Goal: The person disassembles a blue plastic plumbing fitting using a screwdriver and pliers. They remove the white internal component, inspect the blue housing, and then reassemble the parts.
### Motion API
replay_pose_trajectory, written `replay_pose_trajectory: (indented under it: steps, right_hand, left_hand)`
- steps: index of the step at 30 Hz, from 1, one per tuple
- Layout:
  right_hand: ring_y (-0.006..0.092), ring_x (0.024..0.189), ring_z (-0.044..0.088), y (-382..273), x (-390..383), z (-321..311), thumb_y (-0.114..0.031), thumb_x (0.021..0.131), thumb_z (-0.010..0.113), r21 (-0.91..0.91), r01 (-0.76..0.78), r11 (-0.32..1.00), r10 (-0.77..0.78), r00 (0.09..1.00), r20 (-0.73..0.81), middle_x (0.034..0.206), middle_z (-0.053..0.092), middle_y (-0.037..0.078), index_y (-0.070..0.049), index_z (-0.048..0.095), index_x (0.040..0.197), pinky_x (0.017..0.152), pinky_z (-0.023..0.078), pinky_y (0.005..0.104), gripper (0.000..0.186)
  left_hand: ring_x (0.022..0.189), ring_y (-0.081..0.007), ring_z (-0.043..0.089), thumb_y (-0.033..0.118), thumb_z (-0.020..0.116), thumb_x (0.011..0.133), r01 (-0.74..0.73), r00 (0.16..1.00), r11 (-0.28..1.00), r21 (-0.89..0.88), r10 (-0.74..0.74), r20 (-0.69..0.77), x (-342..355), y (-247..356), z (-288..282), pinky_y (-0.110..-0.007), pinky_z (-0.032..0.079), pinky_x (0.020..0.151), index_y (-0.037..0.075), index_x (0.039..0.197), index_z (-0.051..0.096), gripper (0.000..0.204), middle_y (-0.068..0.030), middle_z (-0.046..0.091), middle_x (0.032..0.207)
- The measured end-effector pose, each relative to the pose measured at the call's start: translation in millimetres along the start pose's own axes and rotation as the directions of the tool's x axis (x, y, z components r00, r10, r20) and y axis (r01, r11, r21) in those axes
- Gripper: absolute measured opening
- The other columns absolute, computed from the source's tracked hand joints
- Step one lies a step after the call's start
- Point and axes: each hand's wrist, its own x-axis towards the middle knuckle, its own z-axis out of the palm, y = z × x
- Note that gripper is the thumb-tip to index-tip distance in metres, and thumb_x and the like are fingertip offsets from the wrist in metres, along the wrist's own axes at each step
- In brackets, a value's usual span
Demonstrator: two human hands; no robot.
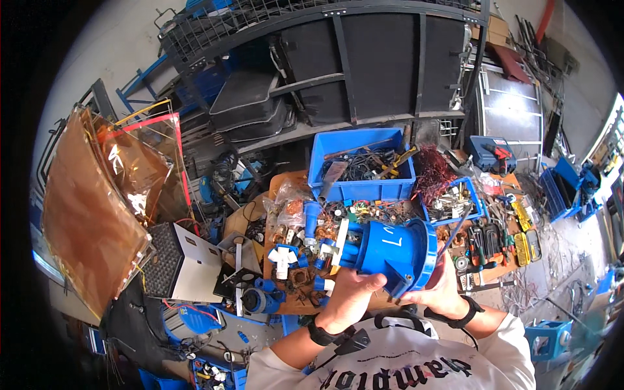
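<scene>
Blue housing: a chunky blue plastic housing (395,252), held up in front of the person's chest, just above the near edge of the cluttered workbench (286,188).
Left hand: the left hand (351,296) cups it from underneath, fingers curled up against the lower side and the thumb lying along the bottom edge. So closed around the part, not spread.
Right hand: the right hand (443,292) grips the wide flanged end from the right and below, and most of its fingers are hidden behind the rim, so I can't tell exactly how they're wrapped.
Where it sits vs the fingers: the body lies on top of both palms, its narrow end pointing left toward the bench and the fat end over the right hand.
How it looks: bright blue, roughly cone-shaped, with a round flange on the right, a square lip underneath and some white scribble on top. White and yellowish bits stick out of the narrow left end.
Wrists: a black band on each.
Around it: a blue bin (361,164) full of cables and tools further back, plus small blue and white fittings (286,257) scattered on the bench just left of the hands.
</scene>
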Motion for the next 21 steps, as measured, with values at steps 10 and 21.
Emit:
replay_pose_trajectory:
  steps: [10,21]
  right_hand:
    - [0.0244,0.13,0.046,-2,2,-8,-0.015,0.057,0.097,-0.117,0.019,0.993,-0.013,0.999,0.049,0.139,0.043,0.013,-0.009,0.034,0.131,0.108,0.042,0.0445,0.096]
    - [0.0303,0.141,0.028,-5,6,1,-0.011,0.062,0.093,-0.108,0.182,0.977,-0.182,0.983,0.007,0.153,0.02,0.017,-0.012,0.034,0.112,0.105,0.045,0.0513,0.078]
  left_hand:
    - [0.111,-0.0186,0.061,0.014,0.08,0.082,-0.1,0.994,0.987,0.129,0.105,-0.029,2,-5,-2,-0.034,0.05,0.098,-0.003,0.133,0.048,0.063,-0.0116,0.062,0.122]
    - [0.111,-0.0205,0.059,0.02,0.081,0.082,-0.179,0.979,0.978,-0.105,0.167,-0.115,12,-9,0,-0.037,0.047,0.099,0.001,0.133,0.046,0.065,-0.0105,0.06,0.124]
